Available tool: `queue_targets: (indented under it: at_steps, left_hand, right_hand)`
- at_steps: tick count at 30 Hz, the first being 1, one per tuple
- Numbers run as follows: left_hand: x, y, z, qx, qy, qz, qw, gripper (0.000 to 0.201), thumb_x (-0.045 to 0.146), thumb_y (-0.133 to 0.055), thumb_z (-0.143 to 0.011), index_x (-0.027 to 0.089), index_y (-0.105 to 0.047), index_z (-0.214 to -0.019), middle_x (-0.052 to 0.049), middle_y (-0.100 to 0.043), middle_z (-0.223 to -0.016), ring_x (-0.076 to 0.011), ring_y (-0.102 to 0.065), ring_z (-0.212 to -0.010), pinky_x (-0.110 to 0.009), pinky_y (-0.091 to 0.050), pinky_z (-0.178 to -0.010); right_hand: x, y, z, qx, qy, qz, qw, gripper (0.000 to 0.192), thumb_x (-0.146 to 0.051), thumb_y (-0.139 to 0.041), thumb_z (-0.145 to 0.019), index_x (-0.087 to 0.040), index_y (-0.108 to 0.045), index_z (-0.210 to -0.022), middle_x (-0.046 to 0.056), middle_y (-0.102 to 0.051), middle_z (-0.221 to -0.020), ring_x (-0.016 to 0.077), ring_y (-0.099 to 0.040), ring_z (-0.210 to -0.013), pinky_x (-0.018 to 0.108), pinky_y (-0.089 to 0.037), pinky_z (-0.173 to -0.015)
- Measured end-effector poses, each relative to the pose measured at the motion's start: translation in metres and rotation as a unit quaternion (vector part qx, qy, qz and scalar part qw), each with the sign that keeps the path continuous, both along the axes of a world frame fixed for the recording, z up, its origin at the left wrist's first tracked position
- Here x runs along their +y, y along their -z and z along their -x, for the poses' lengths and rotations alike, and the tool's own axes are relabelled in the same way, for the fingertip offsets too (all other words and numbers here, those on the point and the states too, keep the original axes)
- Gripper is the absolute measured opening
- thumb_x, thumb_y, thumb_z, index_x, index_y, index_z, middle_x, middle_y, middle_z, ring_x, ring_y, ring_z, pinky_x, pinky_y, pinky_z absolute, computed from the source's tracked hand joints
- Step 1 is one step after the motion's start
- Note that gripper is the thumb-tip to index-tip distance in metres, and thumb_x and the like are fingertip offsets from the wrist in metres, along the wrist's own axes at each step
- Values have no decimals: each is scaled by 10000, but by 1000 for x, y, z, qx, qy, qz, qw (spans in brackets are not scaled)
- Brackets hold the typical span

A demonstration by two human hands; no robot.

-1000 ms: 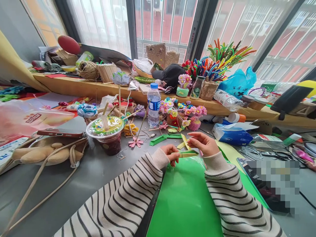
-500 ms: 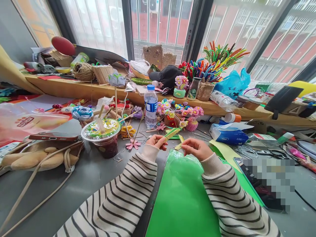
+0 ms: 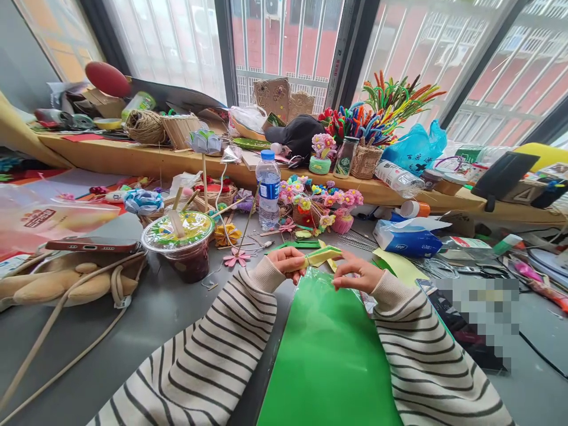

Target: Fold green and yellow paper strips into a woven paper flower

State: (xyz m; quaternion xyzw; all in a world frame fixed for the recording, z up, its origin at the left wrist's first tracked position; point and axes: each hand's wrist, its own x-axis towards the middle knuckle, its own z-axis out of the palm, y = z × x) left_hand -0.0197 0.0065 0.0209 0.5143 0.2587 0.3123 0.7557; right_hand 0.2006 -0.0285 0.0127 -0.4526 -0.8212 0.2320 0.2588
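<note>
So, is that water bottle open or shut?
Shut: the blue cap sits on top of the water bottle. I cannot tell how tightly it is screwed on.

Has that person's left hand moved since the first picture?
Yes. The left hand, holding a folded yellow-green strip, has shifted leftward, closer to the pink craft flower lying on the table.
</note>
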Motion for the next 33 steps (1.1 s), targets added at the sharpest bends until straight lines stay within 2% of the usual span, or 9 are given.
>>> queue_targets:
  at_steps: [4, 7, 10, 14, 18, 21, 24, 28, 33]
  left_hand:
    - [-5, 5, 0, 52, 109, -8, 993, 336, 346, -674, -523, 119, -458, -644, 10, -576, -484, -63, -486, -338, -172, -355, -354]
    - [-6, 9, -1, 96, 139, -2, 986, 328, 339, -675, -523, 120, -458, -636, 9, -576, -477, -67, -485, -331, -171, -351, -349]
    - [-4, 12, -2, 118, 100, 14, 988, 342, 349, -684, -502, 120, -462, -627, 11, -571, -473, -72, -489, -336, -178, -363, -352]
    - [2, 15, -6, 114, -55, 57, 990, 293, 308, -676, -534, 115, -471, -616, 7, -565, -479, -64, -480, -338, -189, -393, -363]
    - [6, 10, -7, 41, -244, 99, 964, 151, 199, -604, -636, 123, -474, -656, 23, -550, -492, -44, -478, -364, -184, -430, -413]
    - [8, 2, -2, -51, -296, 124, 946, 106, 193, -557, -675, 143, -466, -655, 47, -519, -499, -19, -454, -379, -153, -421, -427]
    - [8, -4, 5, -98, -245, 125, 956, 145, 239, -570, -659, 153, -457, -630, 57, -487, -494, -11, -427, -377, -138, -386, -397]
    - [0, -4, 7, -108, -133, 26, 985, 304, 337, -659, -539, 149, -435, -620, 48, -520, -498, -32, -456, -374, -158, -383, -386]
    - [-13, -4, 4, -11, 19, -61, 998, 348, 343, -660, -553, 140, -415, -695, 4, -591, -534, -94, -532, -400, -211, -420, -410]
  right_hand:
    - [7, -1, -11, -206, 87, -177, 958, 136, -320, -594, -646, -211, -661, -599, 94, -491, -1122, 213, -518, -868, 370, -417, -735]
    - [3, -11, -12, -273, 158, -249, 916, 208, -332, -490, -738, -222, -653, -671, 83, -581, -899, 144, -523, -684, 258, -393, -576]
    - [-9, -21, -1, -333, 269, -361, 828, 271, -328, -401, -802, -225, -642, -734, 25, -544, -540, 101, -463, -513, 232, -275, -464]
    - [-24, -28, 16, -317, 338, -445, 766, 274, -301, -380, -826, -217, -640, -824, 26, -561, -516, 107, -467, -518, 251, -292, -534]
    - [-27, -25, 31, -291, 340, -470, 761, 246, -271, -403, -820, -212, -641, -832, 28, -604, -553, 114, -491, -538, 254, -321, -573]
    - [-24, -17, 40, -271, 328, -461, 779, 245, -259, -404, -818, -211, -644, -830, 24, -605, -537, 110, -494, -517, 249, -322, -561]
    - [-17, -5, 41, -228, 335, -429, 808, 262, -290, -405, -811, -216, -656, -786, 25, -592, -500, 105, -492, -479, 235, -324, -531]
    - [-7, 7, 26, -181, 355, -406, 823, 298, -339, -394, -807, -209, -660, -782, 35, -649, -612, 116, -546, -529, 216, -347, -526]
    - [-4, 9, 1, -183, 399, -391, 809, 311, -369, -396, -800, -207, -661, -806, 26, -655, -608, 120, -544, -506, 215, -323, -490]
